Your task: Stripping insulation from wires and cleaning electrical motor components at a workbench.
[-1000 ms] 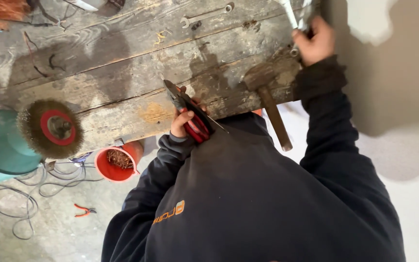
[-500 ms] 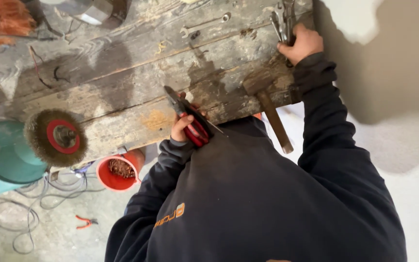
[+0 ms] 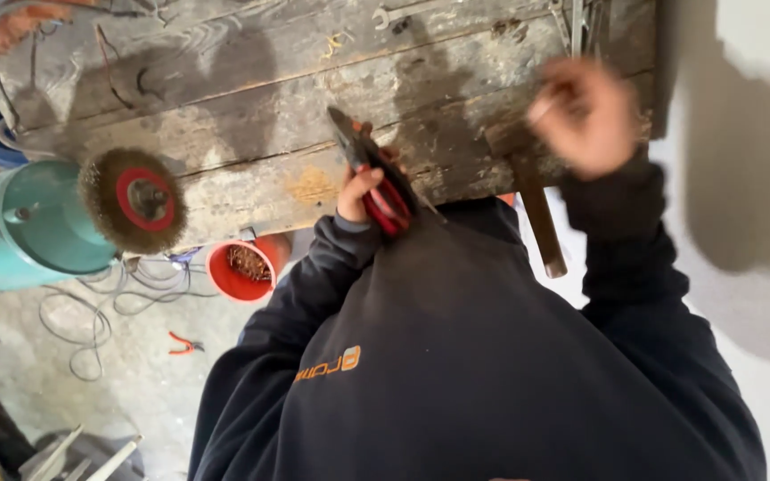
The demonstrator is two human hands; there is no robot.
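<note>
A worn wooden workbench (image 3: 251, 116) is seen from above, with a person in a dark sweatshirt leaning against its near edge. The left hand (image 3: 360, 191) is closed around red-handled pliers (image 3: 376, 174), whose dark jaws are laid on the bench top while the handles are held at the plank's edge. The right hand (image 3: 585, 116) is blurred above the bench's right end; whether anything is gripped in it cannot be told. A hammer (image 3: 532, 191) is lain just beside that hand, its head on the wood and its brown handle overhanging the edge. A small orange logo patch (image 3: 327, 365) is seen on the sweatshirt's left sleeve. A round wire brush wheel (image 3: 134, 198) with a red centre is mounted on a teal machine (image 3: 20, 227) at the bench's left end. Below the edge, a red bucket (image 3: 241, 272), loose cable (image 3: 91, 307) and small red pliers (image 3: 184, 342) are seen on the concrete floor. Pale open floor is left to the right of the bench.
</note>
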